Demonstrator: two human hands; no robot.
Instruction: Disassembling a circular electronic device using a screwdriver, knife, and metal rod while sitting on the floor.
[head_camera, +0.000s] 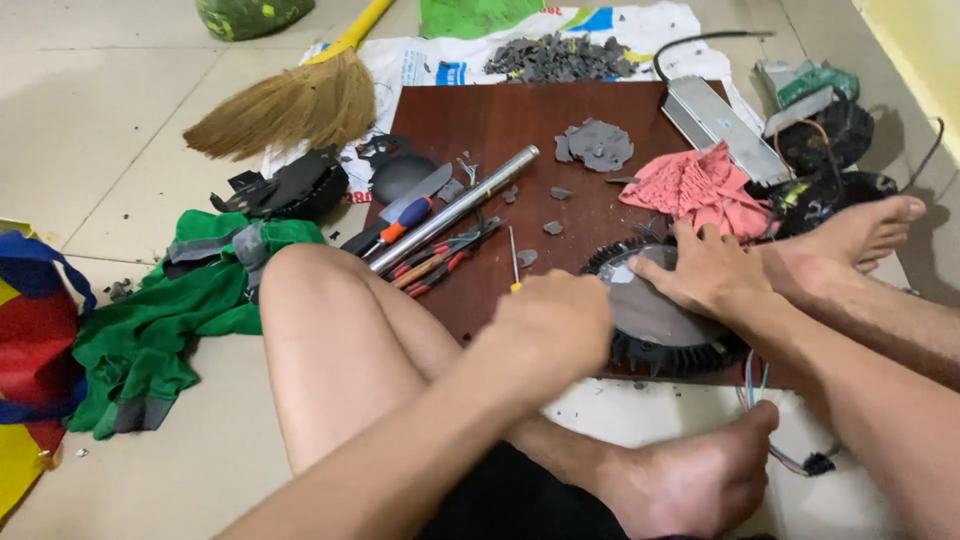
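Note:
My left hand (550, 325) is closed around a thin screwdriver (514, 262) whose shaft points up and away, its yellow handle end just showing above the fist. My right hand (705, 270) lies flat with spread fingers on a round black finned lamp housing (655, 335) with a grey plate on top. The housing rests on a dark red wooden board (500, 125) between my bare legs and feet.
On the board lie a metal tube (455, 208), pliers and screwdrivers (440, 260), grey broken pieces (595, 145) and a pink cloth (700, 185). A broom (290, 100), green cloth (160, 320), black lamp parts (830, 130) and a metal box (720, 120) surround it.

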